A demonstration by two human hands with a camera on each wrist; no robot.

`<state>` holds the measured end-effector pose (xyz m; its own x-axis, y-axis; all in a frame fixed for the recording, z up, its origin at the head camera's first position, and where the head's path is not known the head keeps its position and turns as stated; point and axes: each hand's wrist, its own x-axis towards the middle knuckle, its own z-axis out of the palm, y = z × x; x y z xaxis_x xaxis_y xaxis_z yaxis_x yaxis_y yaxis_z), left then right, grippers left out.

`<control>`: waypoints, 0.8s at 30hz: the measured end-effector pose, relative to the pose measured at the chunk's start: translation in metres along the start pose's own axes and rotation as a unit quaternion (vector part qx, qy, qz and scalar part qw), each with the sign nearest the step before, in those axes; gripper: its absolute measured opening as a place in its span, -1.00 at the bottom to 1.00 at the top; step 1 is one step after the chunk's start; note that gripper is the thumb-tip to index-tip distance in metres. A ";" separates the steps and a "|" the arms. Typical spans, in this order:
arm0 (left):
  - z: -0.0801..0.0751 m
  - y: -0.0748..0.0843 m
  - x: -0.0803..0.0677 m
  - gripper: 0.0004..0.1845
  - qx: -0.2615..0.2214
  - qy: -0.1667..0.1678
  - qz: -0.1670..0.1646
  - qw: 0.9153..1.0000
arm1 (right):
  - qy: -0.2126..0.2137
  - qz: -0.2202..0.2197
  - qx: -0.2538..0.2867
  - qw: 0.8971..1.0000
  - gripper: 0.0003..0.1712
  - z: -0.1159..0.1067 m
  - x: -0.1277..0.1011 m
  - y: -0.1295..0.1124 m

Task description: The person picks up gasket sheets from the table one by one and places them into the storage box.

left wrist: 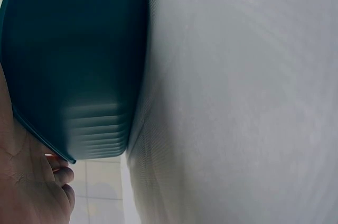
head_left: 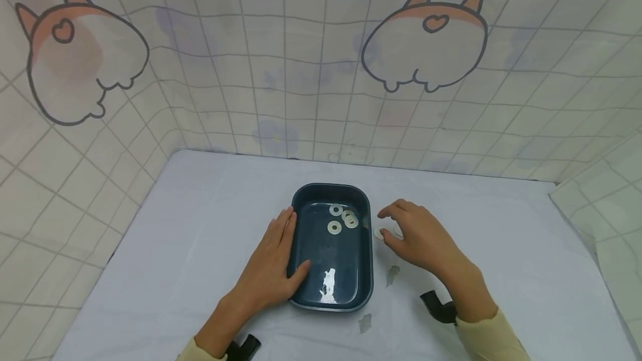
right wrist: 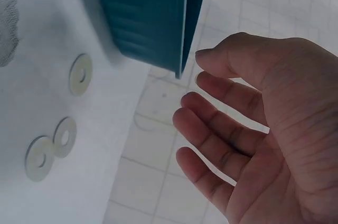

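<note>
Three flat washers [right wrist: 75,76], probably light, stiff and slick, lie right of the tray [head_left: 321,255], best pinched by their outer edges, the right hand [head_left: 418,235] loosely spread and empty near them, the left hand [head_left: 271,266] straight-fingered against the tray.

Right hand [right wrist: 285,134] at four o'clock, fingers [right wrist: 208,134] gently curved and parted; blue-green tub [right wrist: 142,18] up at twelve! Three washers [right wrist: 33,165] lie on the white tabletop [right wrist: 74,197], two touching at eight, one apart near nine.
</note>
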<state>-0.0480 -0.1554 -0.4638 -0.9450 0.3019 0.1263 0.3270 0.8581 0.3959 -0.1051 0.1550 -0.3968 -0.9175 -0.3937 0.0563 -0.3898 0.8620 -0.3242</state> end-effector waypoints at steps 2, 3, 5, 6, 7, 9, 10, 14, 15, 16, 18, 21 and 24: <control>0.000 0.000 0.000 0.06 0.000 0.000 0.001 1.000 | 0.001 0.001 0.001 1.000 -0.66 0.001 -0.004 0.004; 0.000 0.000 0.000 0.05 0.000 0.000 0.001 1.000 | 0.001 0.002 0.002 1.000 -0.67 0.002 -0.006 0.006; 0.000 0.000 0.000 0.06 0.001 0.002 0.002 1.000 | 0.003 0.003 0.005 1.000 -0.67 0.003 -0.010 0.010; 0.000 0.001 0.000 0.06 0.001 0.003 0.002 1.000 | 0.005 0.004 0.006 1.000 -0.67 0.003 -0.011 0.012; 0.000 0.001 0.000 0.05 0.000 0.004 0.002 1.000 | 0.007 0.005 0.008 1.000 -0.68 0.004 -0.013 0.014; 0.001 0.001 0.000 0.05 -0.001 0.005 0.002 1.000 | 0.011 0.008 0.011 1.000 -0.68 0.005 -0.016 0.018; 0.001 0.001 0.000 0.06 -0.001 0.004 0.002 1.000 | 0.012 0.012 0.013 1.000 -0.68 0.005 -0.018 0.019; 0.002 0.002 -0.001 0.05 -0.001 -0.005 -0.003 1.000 | 0.013 0.029 0.023 0.999 -0.69 0.009 -0.024 0.025; 0.002 0.002 -0.002 0.05 -0.001 -0.007 -0.005 1.000 | 0.014 0.033 0.026 0.999 -0.69 0.011 -0.026 0.027; 0.002 0.002 -0.002 0.05 0.000 -0.006 -0.004 1.000 | 0.016 0.035 0.028 0.999 -0.69 0.013 -0.027 0.029; 0.002 0.002 -0.002 0.05 0.003 -0.007 -0.007 1.000 | 0.021 0.037 0.031 0.999 -0.69 0.017 -0.029 0.033; 0.002 0.001 -0.001 0.05 0.005 0.002 0.000 1.000 | 0.029 0.034 0.034 0.998 -0.68 0.021 -0.030 0.037; 0.002 0.001 0.000 0.05 0.006 0.009 0.003 1.000 | 0.033 0.034 0.038 0.998 -0.68 0.022 -0.031 0.040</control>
<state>-0.0479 -0.1542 -0.4651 -0.9427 0.3007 0.1446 0.3336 0.8609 0.3843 -0.0910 0.1948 -0.4328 -0.9462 -0.3100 0.0932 -0.3206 0.8584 -0.4003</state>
